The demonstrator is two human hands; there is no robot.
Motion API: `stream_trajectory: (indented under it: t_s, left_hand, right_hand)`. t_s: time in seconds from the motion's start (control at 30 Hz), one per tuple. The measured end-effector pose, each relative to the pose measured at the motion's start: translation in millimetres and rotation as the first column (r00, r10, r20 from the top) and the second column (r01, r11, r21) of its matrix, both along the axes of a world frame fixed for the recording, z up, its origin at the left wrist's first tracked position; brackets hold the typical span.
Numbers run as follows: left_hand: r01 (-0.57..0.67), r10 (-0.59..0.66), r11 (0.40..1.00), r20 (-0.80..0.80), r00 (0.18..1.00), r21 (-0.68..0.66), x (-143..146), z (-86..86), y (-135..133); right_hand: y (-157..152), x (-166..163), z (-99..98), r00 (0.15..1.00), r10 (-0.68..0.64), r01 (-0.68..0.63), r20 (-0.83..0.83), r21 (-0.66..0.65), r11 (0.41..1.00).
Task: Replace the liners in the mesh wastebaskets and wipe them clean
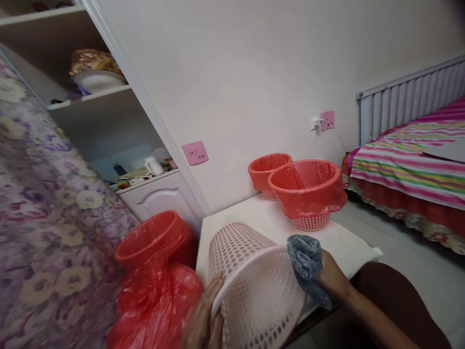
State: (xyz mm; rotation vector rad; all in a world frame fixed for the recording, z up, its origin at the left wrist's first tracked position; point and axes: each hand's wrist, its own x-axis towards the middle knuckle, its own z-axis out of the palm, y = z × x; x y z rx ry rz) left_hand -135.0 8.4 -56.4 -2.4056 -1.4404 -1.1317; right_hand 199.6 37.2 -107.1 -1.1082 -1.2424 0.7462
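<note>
At the table's (348, 247) near edge the light, flexible basket (254, 286) lies tipped, your left hand (205, 317) clamping its fingers on the stiffer rim, the best hold, while your right hand (332, 278), apparently closed on a soft grey cloth (305, 259), presses its wall.

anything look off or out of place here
Two things. The pale basket lies tipped on its side on the white table, left hand at its rim, right hand pressing a grey cloth to it. Left of the table, a red basket leans tilted with a red bag bunched loose below, unlike the two upright lined baskets.
</note>
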Motion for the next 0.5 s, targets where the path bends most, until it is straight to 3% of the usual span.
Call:
stream_trajectory:
  t_s: [0.13, 0.23, 0.3, 0.37, 0.5]
  left_hand:
    - [0.087, -0.079, 0.992, -0.094, 0.992, 0.092, 11, 8.4, 3]
    - [0.116, -0.107, 0.989, -0.095, 0.990, 0.096, 19, 13.2, 3]
    - [0.135, -0.129, 0.987, -0.073, 0.989, 0.088, 22, 13.3, 3]
    - [0.139, -0.135, 0.987, -0.054, 0.989, 0.079, 23, 11.5, 2]
    - [0.130, -0.126, 0.987, -0.047, 0.991, 0.094, 26, 8.3, 2]
  right_hand:
    - [-8, 2, 52.4, 0.911, 0.055, -0.134, 0.409, 0.165, 0.977]
    - [-6, -2, 52.9, 0.920, 0.024, -0.090, 0.392, 0.150, 0.985]
    - [-1, -2, 31.1, 0.972, 0.016, -0.038, 0.235, 0.088, 0.995]
    - [2, -1, -2.6, 0.997, -0.021, 0.023, 0.068, -0.023, 0.999]
    - [-3, -9, -73.8, 0.980, -0.134, 0.100, -0.144, -0.222, 0.970]
